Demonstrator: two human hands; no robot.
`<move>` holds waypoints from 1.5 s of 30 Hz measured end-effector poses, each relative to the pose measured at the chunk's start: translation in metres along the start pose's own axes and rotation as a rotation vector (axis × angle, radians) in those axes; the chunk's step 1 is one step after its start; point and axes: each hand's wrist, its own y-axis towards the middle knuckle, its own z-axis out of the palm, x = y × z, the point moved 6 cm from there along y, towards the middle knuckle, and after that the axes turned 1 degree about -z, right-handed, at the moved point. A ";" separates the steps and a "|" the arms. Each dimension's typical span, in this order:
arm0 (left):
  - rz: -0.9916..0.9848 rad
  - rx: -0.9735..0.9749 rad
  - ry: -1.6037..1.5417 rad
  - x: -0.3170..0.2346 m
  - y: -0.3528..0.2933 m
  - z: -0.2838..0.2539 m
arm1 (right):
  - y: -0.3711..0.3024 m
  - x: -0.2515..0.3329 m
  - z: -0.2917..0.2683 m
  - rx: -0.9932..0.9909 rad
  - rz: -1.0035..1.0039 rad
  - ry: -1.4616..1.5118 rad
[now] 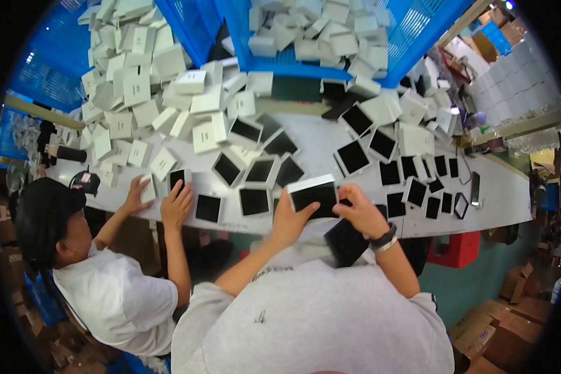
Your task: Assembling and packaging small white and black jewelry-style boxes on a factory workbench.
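Note:
My left hand (292, 219) grips a shallow white box (311, 182) from its left side, thumb across the black inner face. At the box's right edge, the curled fingers and thumb of my right hand (363, 213) close on it. The box is tilted toward me just above the table's front edge. Below my right hand is a dark square piece (346, 242); what it is I cannot tell. Open white boxes with black insides, such as one box (254, 202) to the left and another (352, 157) beyond my right hand, lie close by.
A large heap of closed white boxes (137, 87) covers the far left of the white table (230, 181). Behind stands a blue crate (411, 37) full of boxes. At my left a co-worker (112, 280) handles boxes. A red stool (458, 250) and cartons (480, 330) are at right.

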 end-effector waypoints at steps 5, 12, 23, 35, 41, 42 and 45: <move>-0.047 0.204 0.163 -0.015 0.008 0.007 | 0.006 0.030 0.001 -0.090 0.000 -0.234; -0.204 -0.053 -0.217 0.035 0.023 -0.010 | 0.001 -0.038 0.021 0.196 0.327 -0.043; 0.060 -0.030 0.224 -0.006 0.020 -0.006 | 0.010 -0.053 0.026 0.221 0.371 0.151; 0.092 -0.473 0.294 -0.015 0.061 -0.136 | 0.011 -0.011 0.003 0.308 0.193 -0.110; 0.513 -0.856 0.901 -0.103 0.111 -0.162 | -0.007 -0.046 -0.077 0.075 0.244 0.261; 0.487 -0.780 0.733 -0.098 0.137 -0.146 | -0.007 -0.050 -0.090 -0.083 0.252 0.250; 0.663 -0.404 0.780 -0.094 0.224 -0.040 | -0.023 -0.092 -0.107 -0.196 0.370 0.497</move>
